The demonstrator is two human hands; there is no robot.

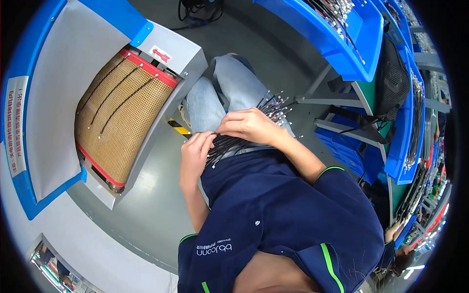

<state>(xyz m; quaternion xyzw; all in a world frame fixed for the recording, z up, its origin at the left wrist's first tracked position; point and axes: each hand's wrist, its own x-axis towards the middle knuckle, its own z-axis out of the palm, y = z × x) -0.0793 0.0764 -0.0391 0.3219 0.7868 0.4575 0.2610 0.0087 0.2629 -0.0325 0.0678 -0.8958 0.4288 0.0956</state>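
A bundle of short black cables (225,145) with white connector ends lies across my lap, its far ends fanned out over the right thigh. Above it my left hand (195,152) pinches one black cable (214,133) between thumb and fingertips. My right hand (250,125) meets it there, fingers closed on the same cable; its far part is hidden behind the fingers. To the left, three black cables (118,105) lie spaced apart on the tan mesh belt (128,141) of a conveyor.
The conveyor's white and blue housing (53,102) flanks the belt on my left. At right stand blue bins (364,46) with more cables, on a grey-framed rack. A black mesh bag (392,73) hangs there. Black cords (198,12) lie on the grey floor ahead.
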